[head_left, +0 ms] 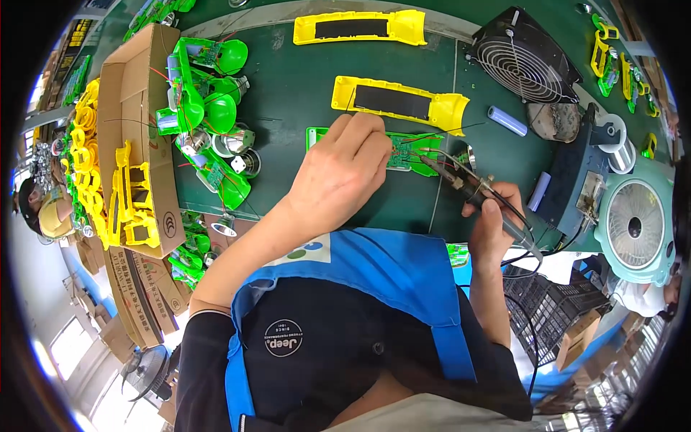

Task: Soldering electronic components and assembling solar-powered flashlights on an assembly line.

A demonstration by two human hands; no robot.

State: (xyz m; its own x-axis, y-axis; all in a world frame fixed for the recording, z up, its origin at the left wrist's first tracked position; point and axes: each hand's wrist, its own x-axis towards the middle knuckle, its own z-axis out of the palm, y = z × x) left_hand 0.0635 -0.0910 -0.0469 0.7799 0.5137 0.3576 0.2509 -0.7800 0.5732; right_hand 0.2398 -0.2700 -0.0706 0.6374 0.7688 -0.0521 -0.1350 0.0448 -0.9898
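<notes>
Currently the left hand point(344, 173) is pressing down on a green circuit board point(403, 153) lying flat on the dark green bench mat point(302, 79), its fingers curled over the board's left portion and pinning it in place. The right hand point(497, 216) is gripping a soldering iron point(471, 189) in a closed pen hold, with the tip pointing up and to the left toward the board's right end. The board's long axis is running left to right, so the iron is approaching it from the lower right at a slant. The tip appears to be touching the board near thin wires, though the contact point is too small to confirm. A yellow plastic shell point(400, 102) is lying just beyond the board, with a blue battery cell point(507, 120) to its right.
</notes>
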